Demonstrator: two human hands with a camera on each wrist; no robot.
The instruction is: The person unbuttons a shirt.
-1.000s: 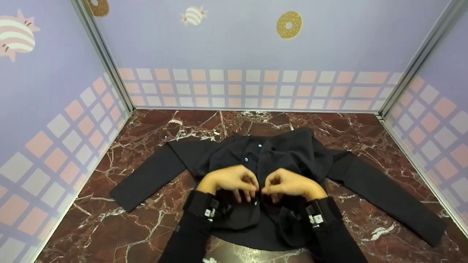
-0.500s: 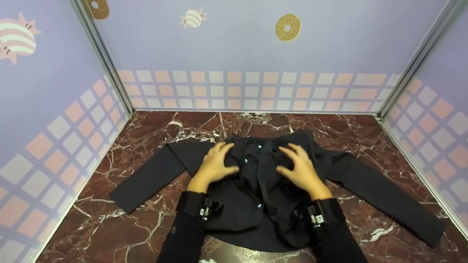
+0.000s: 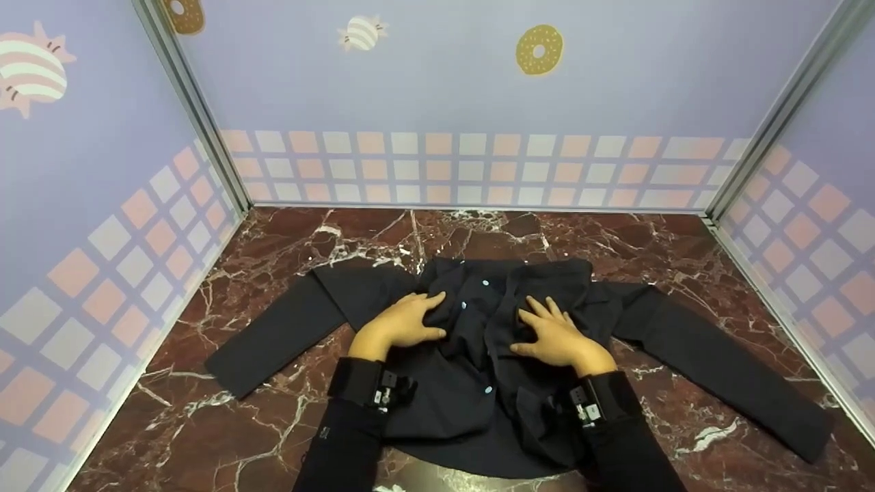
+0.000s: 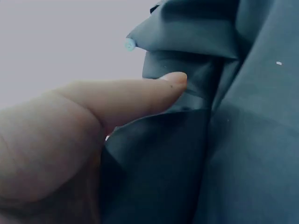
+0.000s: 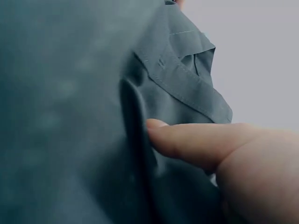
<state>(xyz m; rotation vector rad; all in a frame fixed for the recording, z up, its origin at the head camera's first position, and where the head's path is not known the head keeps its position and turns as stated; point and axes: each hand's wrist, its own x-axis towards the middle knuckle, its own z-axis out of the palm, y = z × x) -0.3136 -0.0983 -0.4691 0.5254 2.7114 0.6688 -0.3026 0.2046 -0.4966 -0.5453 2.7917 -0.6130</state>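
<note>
A black long-sleeved button-up shirt (image 3: 437,406) lies front side up, its sleeves spread to both sides. Light blue buttons (image 3: 487,390) run down its loose, wavy front opening. My left hand (image 3: 402,324) rests on the left front panel, fingers extended and thumb toward the opening. On the right front panel lies my right hand (image 3: 557,338), its fingers spread. The left wrist view has the left thumb (image 4: 140,95) against folded cloth, below a button (image 4: 130,44). In the right wrist view the right thumb (image 5: 196,142) touches a crease beside the stitched placket (image 5: 187,88).
The shirt is on a dark red marbled tabletop (image 3: 273,437). Patterned panels enclose it: a back wall (image 3: 444,82), a left wall (image 3: 89,205) and a right wall (image 3: 820,225). Both forearms come in from the front edge over the shirt's lower part.
Both hands left the middle of the opening, where their fingers were bunched together, and spread apart onto the front panels. The shirt's upper edge has shifted toward me and looks straighter.
</note>
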